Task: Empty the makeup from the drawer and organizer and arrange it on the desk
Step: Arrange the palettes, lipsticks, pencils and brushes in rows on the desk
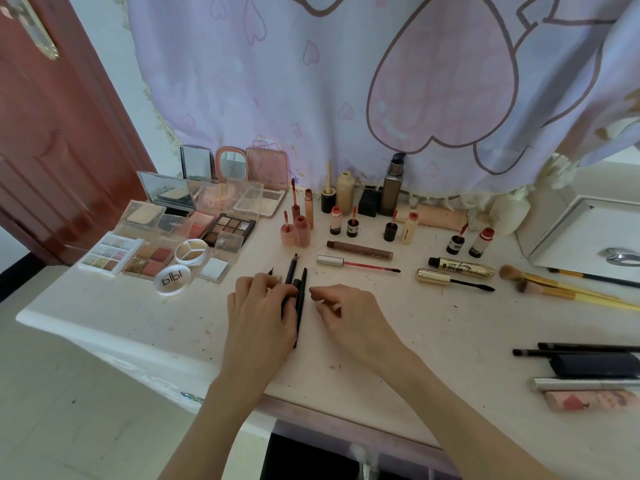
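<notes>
Lying by left hand (258, 303): three dark pencils (300, 313)

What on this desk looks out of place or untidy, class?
The mascara wand and a lip gloss wand lie uncapped on the desk, their tubes apart. Several small lip tint bottles stand open. The desk surface is stained and speckled with crumbs.

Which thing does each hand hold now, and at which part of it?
The left hand grips the black makeup pencils around their middle, on the desk. The right hand holds nothing; its fingers are loosely curled beside them.
</notes>
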{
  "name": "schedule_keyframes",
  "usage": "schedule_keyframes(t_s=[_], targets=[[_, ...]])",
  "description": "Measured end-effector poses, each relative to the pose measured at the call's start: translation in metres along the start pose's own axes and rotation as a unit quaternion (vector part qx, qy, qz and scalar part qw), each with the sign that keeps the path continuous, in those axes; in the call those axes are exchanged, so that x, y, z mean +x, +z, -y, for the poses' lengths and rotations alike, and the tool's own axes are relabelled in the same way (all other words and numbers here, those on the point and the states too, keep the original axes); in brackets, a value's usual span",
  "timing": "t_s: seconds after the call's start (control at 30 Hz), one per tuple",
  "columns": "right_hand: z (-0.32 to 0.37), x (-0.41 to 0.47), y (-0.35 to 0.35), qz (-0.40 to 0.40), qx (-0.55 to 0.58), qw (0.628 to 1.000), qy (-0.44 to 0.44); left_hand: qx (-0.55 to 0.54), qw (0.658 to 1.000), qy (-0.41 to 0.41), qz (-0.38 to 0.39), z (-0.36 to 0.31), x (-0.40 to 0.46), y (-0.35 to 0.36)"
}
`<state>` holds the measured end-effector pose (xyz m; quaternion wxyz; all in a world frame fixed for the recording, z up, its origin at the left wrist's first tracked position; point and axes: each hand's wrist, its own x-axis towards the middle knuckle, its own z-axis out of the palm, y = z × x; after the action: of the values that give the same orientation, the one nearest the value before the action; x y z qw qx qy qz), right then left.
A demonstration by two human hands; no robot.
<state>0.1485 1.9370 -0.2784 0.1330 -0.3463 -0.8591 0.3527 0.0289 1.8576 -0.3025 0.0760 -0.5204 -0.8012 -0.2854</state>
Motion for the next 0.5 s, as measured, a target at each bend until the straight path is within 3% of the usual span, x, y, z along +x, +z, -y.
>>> schedule_keyframes(t_s=[0.07,0.13,0.27,0.5], targets=[[-0.004,-0.002,0.005,-0.017,-0.112,0.991,-0.066,0.001,1.000,0.003,-0.002,0.007,-0.001,-0.003],[-0.009,-0.005,0.009,-0.032,-0.151,0.981,-0.119,-0.009,0.999,-0.027,0.015,0.015,-0.002,-0.006],[-0.019,-0.011,0.018,0.063,-0.215,0.965,-0.136,-0.048,0.991,-0.106,0.068,0.022,-0.006,-0.012],[-0.021,-0.011,0.022,0.069,-0.247,0.956,-0.143,-0.056,0.990,-0.094,0.084,0.022,-0.007,-0.013]])
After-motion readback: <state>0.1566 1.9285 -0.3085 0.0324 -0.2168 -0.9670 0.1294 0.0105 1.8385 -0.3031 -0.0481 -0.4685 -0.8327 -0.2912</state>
